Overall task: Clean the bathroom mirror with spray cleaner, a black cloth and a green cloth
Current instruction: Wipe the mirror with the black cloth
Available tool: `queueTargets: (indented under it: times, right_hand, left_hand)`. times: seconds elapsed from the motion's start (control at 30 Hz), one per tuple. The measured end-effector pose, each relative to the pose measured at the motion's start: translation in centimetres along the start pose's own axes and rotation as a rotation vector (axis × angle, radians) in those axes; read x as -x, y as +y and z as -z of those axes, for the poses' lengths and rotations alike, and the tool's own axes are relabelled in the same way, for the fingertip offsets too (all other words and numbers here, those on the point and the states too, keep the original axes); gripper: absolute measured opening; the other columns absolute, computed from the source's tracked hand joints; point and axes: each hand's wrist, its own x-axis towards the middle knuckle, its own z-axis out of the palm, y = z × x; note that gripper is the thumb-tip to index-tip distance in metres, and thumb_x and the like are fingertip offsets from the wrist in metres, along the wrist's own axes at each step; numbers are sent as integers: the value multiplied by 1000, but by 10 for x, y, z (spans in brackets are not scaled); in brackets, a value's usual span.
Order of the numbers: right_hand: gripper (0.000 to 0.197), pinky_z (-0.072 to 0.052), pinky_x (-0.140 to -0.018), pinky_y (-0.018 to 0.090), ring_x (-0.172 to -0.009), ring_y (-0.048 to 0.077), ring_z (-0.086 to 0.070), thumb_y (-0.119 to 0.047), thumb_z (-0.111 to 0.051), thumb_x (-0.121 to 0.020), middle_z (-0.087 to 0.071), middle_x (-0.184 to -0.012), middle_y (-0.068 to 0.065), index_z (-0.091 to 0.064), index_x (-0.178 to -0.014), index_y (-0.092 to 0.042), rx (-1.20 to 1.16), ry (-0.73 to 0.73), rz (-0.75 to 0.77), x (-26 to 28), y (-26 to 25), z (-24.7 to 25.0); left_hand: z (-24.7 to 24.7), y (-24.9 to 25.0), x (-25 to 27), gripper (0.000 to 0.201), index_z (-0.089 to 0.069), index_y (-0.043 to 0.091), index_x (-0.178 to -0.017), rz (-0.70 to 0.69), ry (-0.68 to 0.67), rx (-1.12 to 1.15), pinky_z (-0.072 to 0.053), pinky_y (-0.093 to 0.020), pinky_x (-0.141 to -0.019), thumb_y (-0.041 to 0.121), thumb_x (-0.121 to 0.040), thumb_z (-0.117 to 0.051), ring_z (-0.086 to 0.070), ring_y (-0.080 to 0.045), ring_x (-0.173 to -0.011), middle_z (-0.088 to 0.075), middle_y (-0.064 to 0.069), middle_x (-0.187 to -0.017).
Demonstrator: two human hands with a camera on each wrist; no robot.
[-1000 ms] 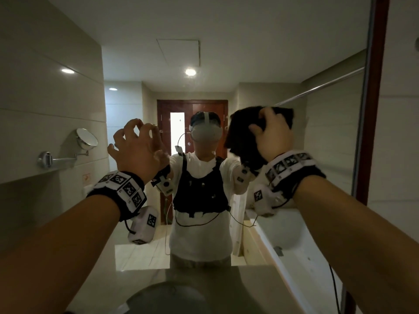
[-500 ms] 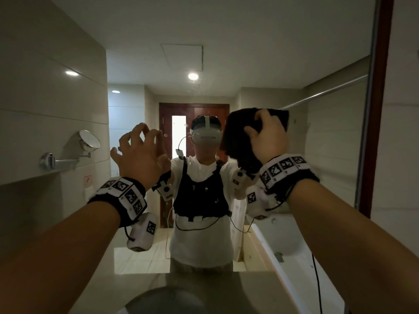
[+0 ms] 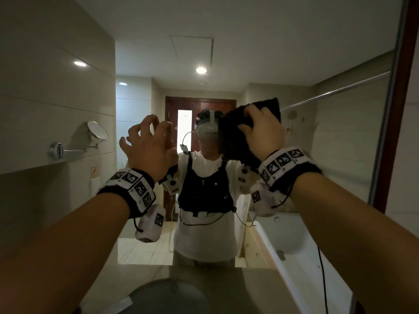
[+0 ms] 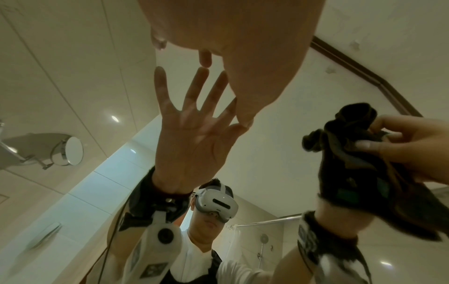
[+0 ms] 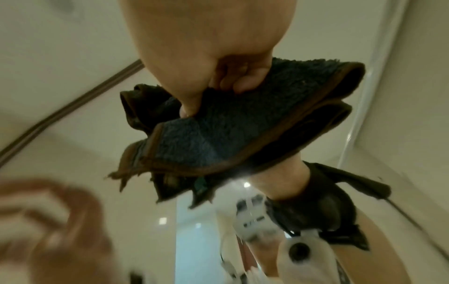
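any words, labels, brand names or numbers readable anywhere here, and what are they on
No readable text in any view.
Wristbands on the left hand and right hand: black-and-white square marker patterns, no letters or numbers.
Small orange-and-white wall sign: a pictogram, too small to read.
Black cloth: a greenish tag at its lower edge, blurred, unreadable.
White headset in the mirror: no brand legible.
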Motion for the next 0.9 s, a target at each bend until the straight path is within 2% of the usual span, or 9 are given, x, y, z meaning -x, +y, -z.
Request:
queueTargets:
  times: [0.1,0.17,0.23,0.3,0.37,0.53,0.7,0.9]
  right_hand:
    - [26,-45,-71,35,-97,22,-54,-36,-54,-95,-53,-109,3,-53,-119,-25,66,-90,96,21,0,-9]
    - [27,-47,-75,38,-100,24,-54,-37,-55,-94,-53,-110,4,-53,-119,-26,96,-105,111,15,3,-4]
    - [28,-45,-75,36,-102,28,-54,-36,-58,-93,-54,-111,7,-53,-118,-24,73,-38,59,0,6,4]
    - [29,-41,-72,35,-101,30,-54,-35,-60,-93,-55,-113,11,-53,-118,-20,-2,36,-57,-13,5,10]
    - [30,-38,-70,34,-103,30,-53,-34,-59,-94,-54,-116,12,-53,-120,-19,-11,54,-127,-13,-3,8]
    - [31,-35,-67,32,-103,27,-51,-33,-57,-94,-52,-113,9,-53,-123,-21,83,-44,49,17,-18,-15]
    - [31,-37,-69,33,-102,27,-53,-38,-57,-94,-53,-112,8,-52,-120,-23,78,-21,5,5,-29,-15]
    - [32,-34,-69,33,-104,30,-53,-37,-58,-94,-54,-116,12,-52,-121,-20,36,39,-40,-24,-60,-18]
  left_hand:
    - [1,-1,0,64,-43,38,-136,-4,-11,-2,-25,-69,-106,41,-80,-75,-30,-37,-137,-27,1,-155]
    - [3,-2,0,66,-41,39,-137,-17,-24,-16,-25,-69,-106,42,-80,-75,-29,-38,-137,-26,1,-155]
    - [6,-5,0,69,-40,38,-141,-43,-54,-38,-23,-70,-107,39,-81,-75,-27,-37,-138,-24,0,-157]
    - [8,-12,0,74,-38,38,-144,-66,-69,-45,-22,-70,-108,32,-81,-75,-28,-36,-139,-23,0,-158]
    - [9,-17,-1,78,-39,38,-144,-87,-66,-48,-23,-69,-108,26,-78,-77,-30,-36,-137,-24,1,-157]
    - [9,-17,-1,79,-41,30,-141,-81,-30,-17,-26,-66,-107,22,-72,-79,-33,-34,-135,-29,4,-155]
    - [11,-20,3,77,-46,25,-139,-49,19,-5,-23,-64,-109,21,-69,-77,-30,-32,-138,-29,1,-155]
    - [8,-23,-1,78,-41,28,-140,-7,-11,-6,-25,-63,-110,30,-72,-80,-29,-30,-140,-28,3,-155]
